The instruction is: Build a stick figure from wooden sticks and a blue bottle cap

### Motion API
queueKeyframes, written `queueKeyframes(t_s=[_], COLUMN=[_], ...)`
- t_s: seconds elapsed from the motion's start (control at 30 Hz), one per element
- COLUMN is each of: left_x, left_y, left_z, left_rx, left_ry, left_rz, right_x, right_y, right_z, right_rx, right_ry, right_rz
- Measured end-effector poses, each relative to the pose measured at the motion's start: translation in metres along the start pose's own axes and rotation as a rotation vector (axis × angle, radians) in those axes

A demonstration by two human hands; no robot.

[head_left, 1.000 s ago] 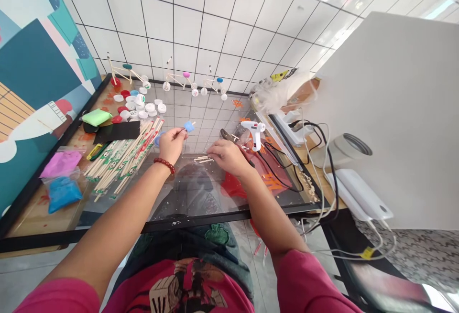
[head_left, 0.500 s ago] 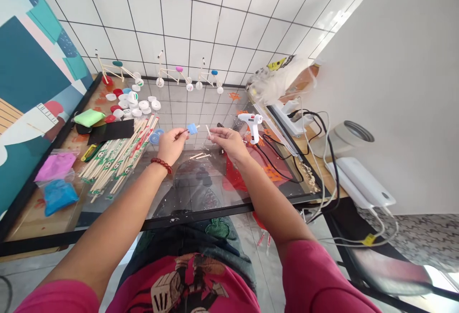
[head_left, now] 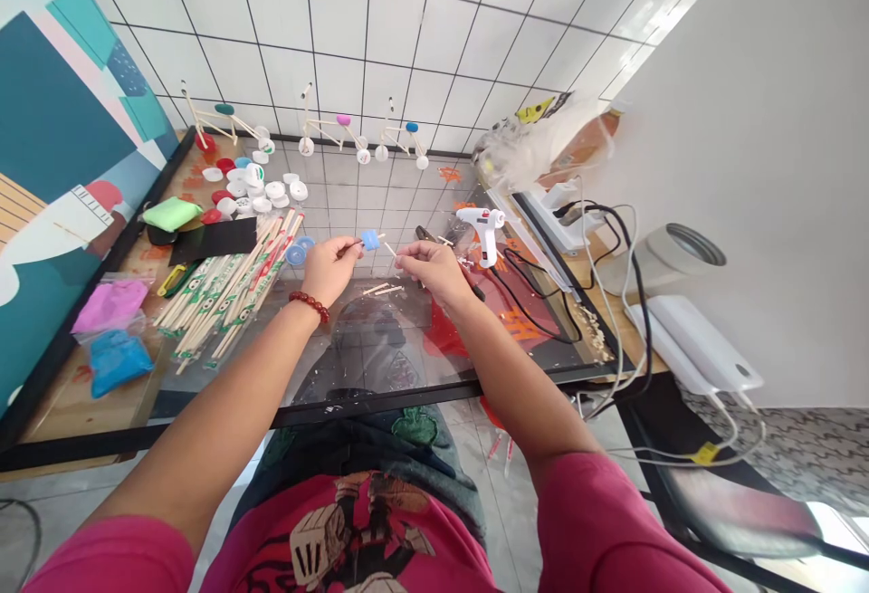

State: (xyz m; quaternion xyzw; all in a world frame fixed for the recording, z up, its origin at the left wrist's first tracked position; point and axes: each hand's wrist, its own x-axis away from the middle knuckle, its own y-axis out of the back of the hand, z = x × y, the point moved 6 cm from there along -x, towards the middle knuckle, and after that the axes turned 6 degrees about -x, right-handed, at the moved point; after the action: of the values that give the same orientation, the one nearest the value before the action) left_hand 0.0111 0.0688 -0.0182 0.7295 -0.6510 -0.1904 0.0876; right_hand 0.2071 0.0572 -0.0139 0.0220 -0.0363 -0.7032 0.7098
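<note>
My left hand (head_left: pixel 331 269), with a beaded bracelet at its wrist, pinches a small blue piece (head_left: pixel 369 239). A dark part shows by the fingertips and a pale tip sticks out at the far end; its exact kind I cannot make out. Facing it, my right hand (head_left: pixel 434 269) grips a short wooden stick (head_left: pixel 389 250) between thumb and fingers. The stick leans toward the pale tip, with a small gap apparently between them. Below the hands, a few cut sticks (head_left: pixel 382 289) lie on the glass tabletop. A white glue gun (head_left: pixel 483 233) stands right of my right hand.
Paper-wrapped chopsticks (head_left: pixel 227 290), bottle caps (head_left: pixel 254 186) and bags of pink clay (head_left: pixel 112 305) and blue clay (head_left: pixel 119 362) lie at left. Stick-and-cap models, one with a pink top (head_left: pixel 344 120), line the back. Cables (head_left: pixel 628 267) and a power strip (head_left: pixel 553 222) occupy the right.
The stick in my right hand has tilted further left, toward the blue piece. Both hands keep their holds. The whole view has shifted slightly.
</note>
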Motion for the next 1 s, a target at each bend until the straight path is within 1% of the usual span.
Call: queueKeyframes(t_s=[0.1, 0.2, 0.27, 0.33, 0.37, 0.53, 0.7, 0.77, 0.83, 0.9, 0.93, 1.0], left_x=[-0.002, -0.004, -0.005, -0.006, -0.007, -0.008, -0.008, -0.007, -0.007, -0.007, -0.007, -0.007], left_y=[0.003, 0.006, 0.006, 0.006, 0.006, 0.006, 0.006, 0.006, 0.006, 0.006, 0.006, 0.005], left_z=[0.002, 0.005, 0.007, 0.009, 0.010, 0.016, 0.015, 0.014, 0.014, 0.014, 0.014, 0.014], left_rx=[0.030, 0.078, 0.102, 0.122, 0.132, 0.172, 0.178, 0.163, 0.151, 0.145, 0.140, 0.128], left_ry=[0.009, 0.041, 0.066, 0.081, 0.084, 0.086, 0.078, 0.076, 0.071, 0.063, 0.059, 0.057], left_rz=[-0.044, -0.093, -0.112, -0.119, -0.121, -0.131, -0.119, -0.119, -0.113, -0.103, -0.098, -0.087], right_x=[0.004, 0.010, 0.014, 0.018, 0.020, 0.023, 0.029, 0.029, 0.024, 0.016, 0.013, 0.007], right_y=[-0.001, -0.008, -0.012, -0.013, -0.012, -0.008, -0.023, -0.027, -0.024, -0.015, -0.011, -0.008], right_z=[0.006, 0.010, 0.015, 0.023, 0.026, 0.030, 0.023, 0.023, 0.023, 0.019, 0.016, 0.007], right_rx=[0.222, 0.457, 0.545, 0.576, 0.579, 0.658, 0.812, 0.782, 0.641, 0.408, 0.277, 0.024], right_ry=[0.146, 0.277, 0.384, 0.484, 0.511, 0.480, 0.499, 0.497, 0.436, 0.312, 0.238, 0.092], right_rz=[0.029, 0.129, 0.189, 0.231, 0.256, 0.371, 0.473, 0.439, 0.322, 0.181, 0.135, 0.114])
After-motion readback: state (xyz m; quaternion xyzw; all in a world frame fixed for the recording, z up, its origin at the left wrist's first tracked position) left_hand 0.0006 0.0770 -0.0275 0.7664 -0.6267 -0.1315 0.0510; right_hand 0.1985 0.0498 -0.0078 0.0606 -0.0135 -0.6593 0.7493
